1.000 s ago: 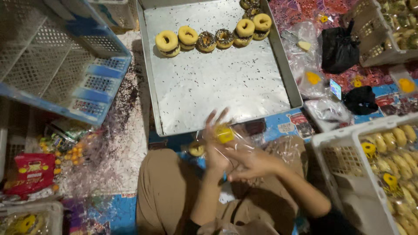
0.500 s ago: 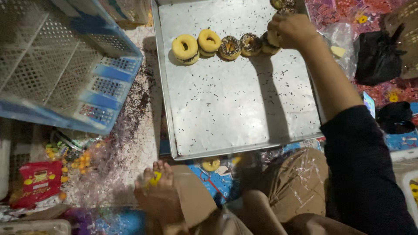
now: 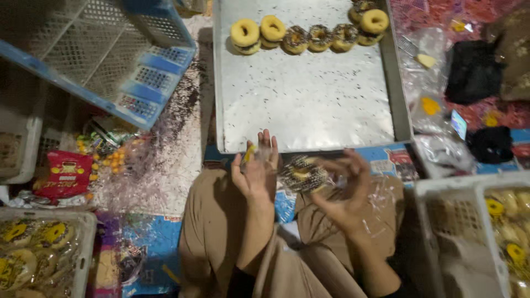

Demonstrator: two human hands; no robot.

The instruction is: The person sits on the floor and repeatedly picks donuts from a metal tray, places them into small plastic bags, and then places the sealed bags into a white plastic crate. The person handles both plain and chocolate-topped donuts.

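While the person sits cross-legged in tan trousers, both hands are raised just below the near edge of the large square metal baking tray, and a round chocolate-sprinkled doughnut with a yellow centre sits between them. The doughnut lies close to that near edge, just off the tray, with its flat face turned up toward the camera; being a ring, it has no clear long axis, and its hole faces upward. The left hand stands with fingers spread and pointing toward the tray, pinching a thin clear plastic wrapper with a yellow patch; its palm faces the doughnut. The right hand is blurred, fingers loosely curled and open around the doughnut's right side; whether it actually grips cannot be told.

On the far side of the tray a row of glazed yellow and sprinkled doughnuts runs left to right. Left of the tray a blue-and-white plastic crate lies tilted. Right of the tray's near corner stands a white plastic basket of wrapped doughnuts.
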